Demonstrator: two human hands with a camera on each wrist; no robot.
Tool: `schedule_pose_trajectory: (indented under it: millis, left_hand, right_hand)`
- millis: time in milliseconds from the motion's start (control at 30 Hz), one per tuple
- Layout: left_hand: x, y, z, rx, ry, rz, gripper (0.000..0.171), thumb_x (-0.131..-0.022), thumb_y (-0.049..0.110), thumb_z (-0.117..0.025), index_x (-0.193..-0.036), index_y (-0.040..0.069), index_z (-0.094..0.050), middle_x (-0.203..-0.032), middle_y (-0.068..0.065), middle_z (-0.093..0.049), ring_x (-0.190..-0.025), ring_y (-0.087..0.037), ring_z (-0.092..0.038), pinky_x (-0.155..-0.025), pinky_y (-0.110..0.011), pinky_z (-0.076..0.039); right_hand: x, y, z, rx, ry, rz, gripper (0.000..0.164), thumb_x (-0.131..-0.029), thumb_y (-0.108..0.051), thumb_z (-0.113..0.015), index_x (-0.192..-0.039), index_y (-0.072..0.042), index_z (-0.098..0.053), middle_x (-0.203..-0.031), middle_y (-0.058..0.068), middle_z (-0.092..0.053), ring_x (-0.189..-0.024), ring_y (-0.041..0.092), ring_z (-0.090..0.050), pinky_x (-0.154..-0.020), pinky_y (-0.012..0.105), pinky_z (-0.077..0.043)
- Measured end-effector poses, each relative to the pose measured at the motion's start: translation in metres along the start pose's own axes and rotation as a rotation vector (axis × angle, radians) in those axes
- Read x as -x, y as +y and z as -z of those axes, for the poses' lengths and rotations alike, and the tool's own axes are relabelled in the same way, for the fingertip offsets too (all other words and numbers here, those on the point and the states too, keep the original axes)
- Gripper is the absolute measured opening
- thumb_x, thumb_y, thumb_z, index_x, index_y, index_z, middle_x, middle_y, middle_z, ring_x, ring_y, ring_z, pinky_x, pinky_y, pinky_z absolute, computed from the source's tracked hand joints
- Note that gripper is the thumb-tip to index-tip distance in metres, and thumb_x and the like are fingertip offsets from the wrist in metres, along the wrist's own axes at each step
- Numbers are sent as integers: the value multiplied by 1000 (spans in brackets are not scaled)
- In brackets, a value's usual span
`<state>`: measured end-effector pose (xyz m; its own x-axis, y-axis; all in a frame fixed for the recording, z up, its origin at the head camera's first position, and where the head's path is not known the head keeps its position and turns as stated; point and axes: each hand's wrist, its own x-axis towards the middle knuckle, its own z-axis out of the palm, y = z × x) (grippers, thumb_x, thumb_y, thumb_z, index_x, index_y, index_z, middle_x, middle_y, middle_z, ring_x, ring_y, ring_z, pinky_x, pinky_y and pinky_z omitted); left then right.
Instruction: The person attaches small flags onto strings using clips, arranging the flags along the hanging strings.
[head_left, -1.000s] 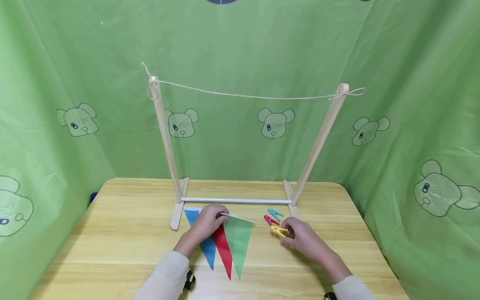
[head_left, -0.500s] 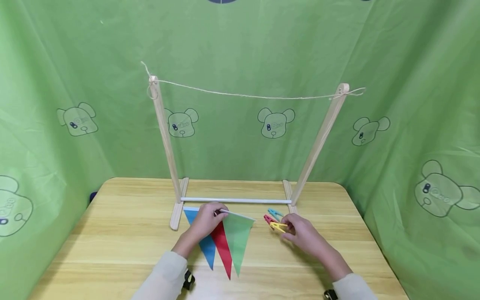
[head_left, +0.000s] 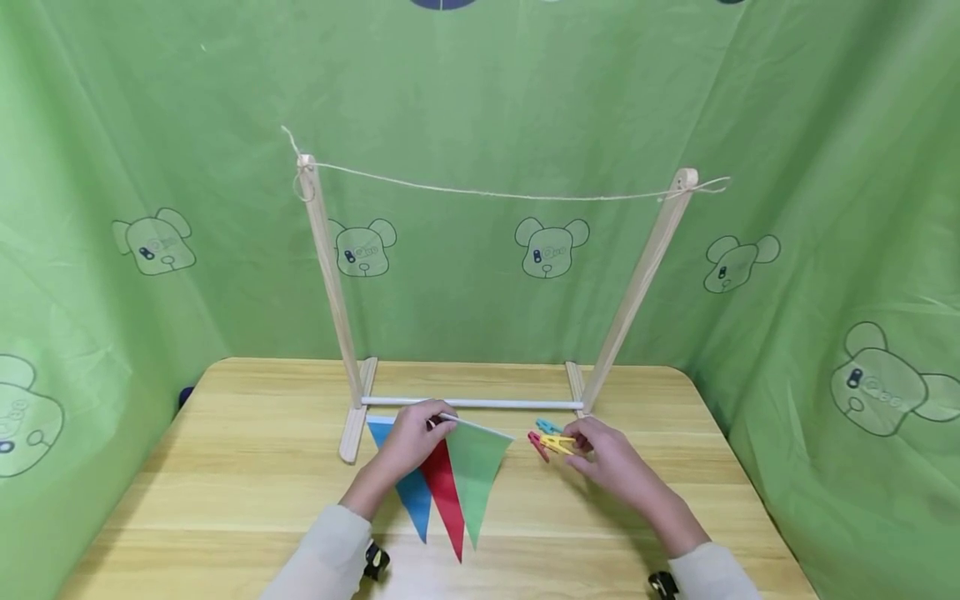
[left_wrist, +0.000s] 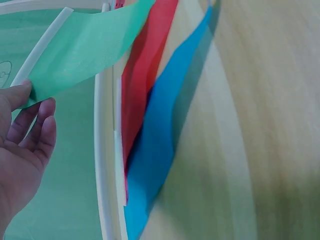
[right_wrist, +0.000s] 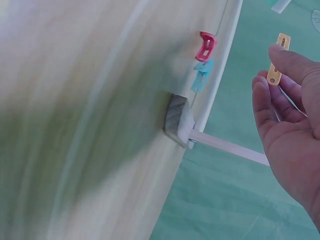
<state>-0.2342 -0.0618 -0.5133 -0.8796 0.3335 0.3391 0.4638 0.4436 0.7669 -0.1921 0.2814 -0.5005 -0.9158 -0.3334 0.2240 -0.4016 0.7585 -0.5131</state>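
Lifted slightly since a second ago, the yellow clip (head_left: 556, 442) is pinched by the right hand (head_left: 611, 462), its far end hidden by fingers. It partly covers the red clip (head_left: 533, 437) at nine o'clock and the teal clip (head_left: 547, 426) at eleven. The left hand (head_left: 411, 437) pinches the green pennant (head_left: 477, 468), obscuring the tops of the red pennant (head_left: 445, 492) at five and blue pennant (head_left: 414, 498) at six.
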Motion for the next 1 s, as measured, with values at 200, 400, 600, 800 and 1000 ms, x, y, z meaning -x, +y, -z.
schedule_pose_trajectory:
  millis: [200, 400, 600, 800, 1000]
  left_hand:
    - [-1, 8, 2, 27, 1, -13, 7, -95, 8, -73, -98, 14, -76, -94, 0, -74, -78, -8, -61, -69, -22, -55]
    - [-2, 16, 5, 48, -2, 24, 7, -97, 10, -72, -99, 16, -74, -92, 2, -73, -76, -9, -60, -68, -22, -54]
    - [-4, 22, 7, 101, -5, 56, 7, -97, 9, -71, -100, 15, -73, -87, -1, -72, -71, -10, -61, -64, -23, -55]
    - [-8, 27, 11, 94, 19, 34, 7, -98, 8, -70, -101, 13, -74, -93, -1, -73, -76, -9, -62, -67, -23, -55]
    - [-13, 37, 16, 109, 27, 29, 8, -98, 8, -70, -103, 12, -74, -96, -3, -73, -79, -12, -63, -71, -23, -56]
  right_hand:
    - [-1, -5, 7, -16, 5, -13, 26, -86, -1, -81, -107, -7, -67, -98, 2, -66, -89, 17, -68, -78, 38, -62]
    - [-5, -8, 14, -14, 12, -9, 27, -87, -2, -80, -109, -7, -66, -101, 3, -66, -93, 22, -70, -83, 39, -62]
    - [-8, -12, 18, -5, 35, 11, 28, -86, -1, -81, -110, -5, -67, -102, 6, -68, -92, 24, -70, -81, 40, -63]
    - [-12, -14, 23, 3, 44, -6, 30, -86, -2, -81, -112, -5, -66, -103, 6, -69, -93, 21, -70, -81, 36, -62]
    - [-17, -17, 30, 12, 64, 4, 29, -87, -2, -81, -112, -5, -67, -102, 6, -68, -93, 20, -69, -82, 37, -62]
